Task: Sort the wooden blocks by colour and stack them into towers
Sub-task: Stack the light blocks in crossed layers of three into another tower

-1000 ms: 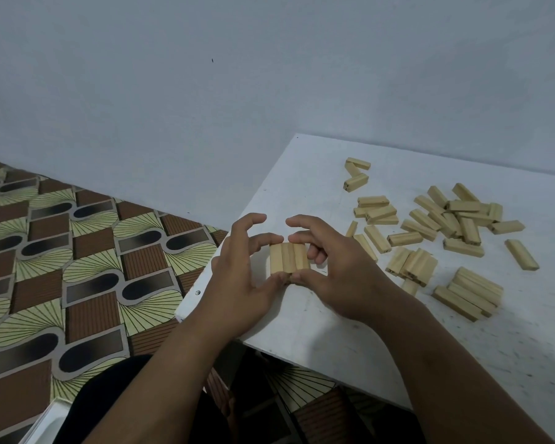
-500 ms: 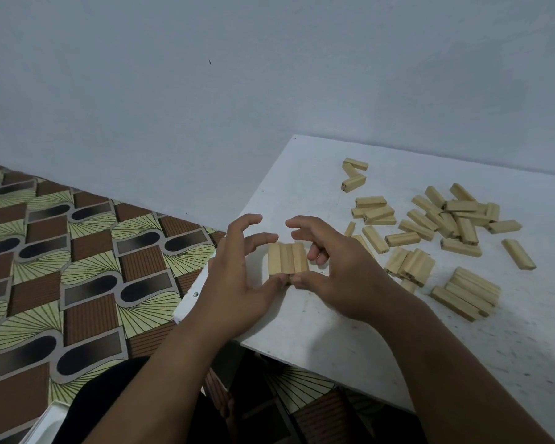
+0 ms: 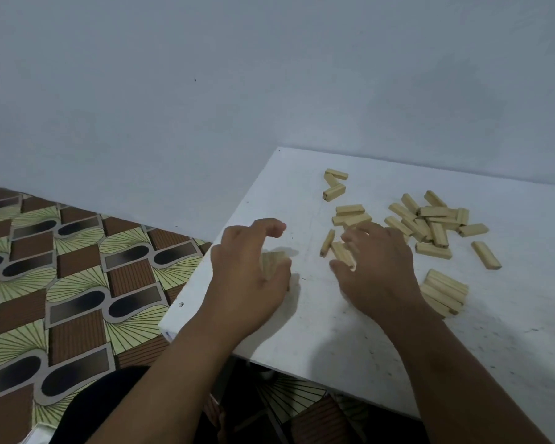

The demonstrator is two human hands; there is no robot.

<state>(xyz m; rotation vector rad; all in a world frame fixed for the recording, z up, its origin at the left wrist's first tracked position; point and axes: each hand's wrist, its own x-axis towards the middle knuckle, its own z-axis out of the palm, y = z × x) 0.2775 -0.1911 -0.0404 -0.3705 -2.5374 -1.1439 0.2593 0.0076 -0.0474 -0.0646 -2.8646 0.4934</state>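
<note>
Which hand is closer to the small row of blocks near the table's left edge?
Left. The left hand is right at the row of blocks, partly covering it; the right hand is off to its right, over loose blocks.

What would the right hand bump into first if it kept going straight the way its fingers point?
Most likely the loose blocks lying right at the right hand's fingertips, ahead of the bigger scattered pile. Motion blur hides whether it already touches them.

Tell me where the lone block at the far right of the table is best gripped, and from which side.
Grip the lone block across its two long sides near the middle, coming from above. It lies flat on the table, apart from the other blocks, so both long faces look open to the fingers.
</note>
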